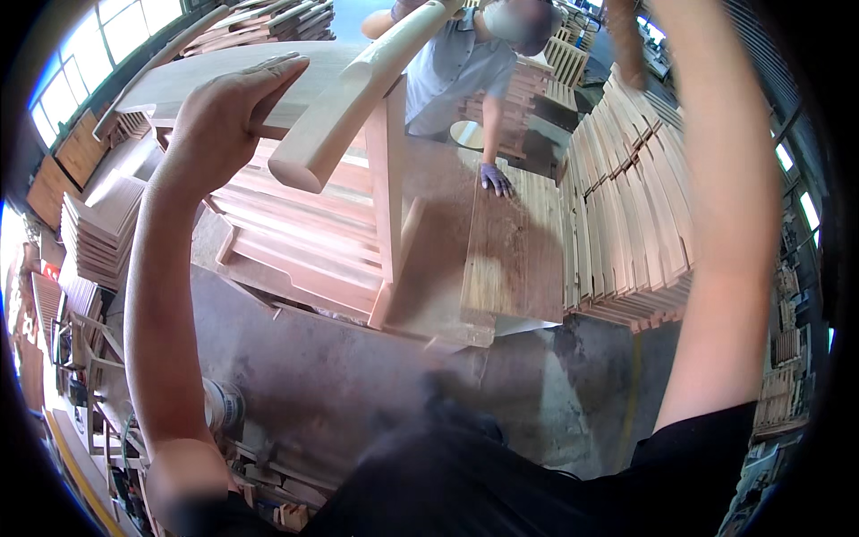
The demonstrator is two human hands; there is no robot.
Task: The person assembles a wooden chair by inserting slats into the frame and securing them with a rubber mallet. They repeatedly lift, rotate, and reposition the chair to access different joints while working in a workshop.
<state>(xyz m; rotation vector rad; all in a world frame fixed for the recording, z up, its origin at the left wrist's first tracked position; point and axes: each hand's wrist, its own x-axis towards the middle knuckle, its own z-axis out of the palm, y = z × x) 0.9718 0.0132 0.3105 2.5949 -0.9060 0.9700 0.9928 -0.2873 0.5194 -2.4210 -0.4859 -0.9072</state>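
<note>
My left hand lies on the broad pale top panel of a slatted wooden furniture frame, its fingers stretched out near the panel's edge. Beside the fingertips, a thick bar with a rounded end slants up past the top of the picture. The frame has an upright post and several horizontal slats. High on the right, my right forearm is raised and my right hand is beyond the upper edge. A blurred brown, rod-like shape hangs left of that arm; I cannot tell what it is.
Opposite me a co-worker rests one gloved hand on a wooden block-like board. Stacked slatted panels stand at the right. More stacked wood and a white bucket are at the left.
</note>
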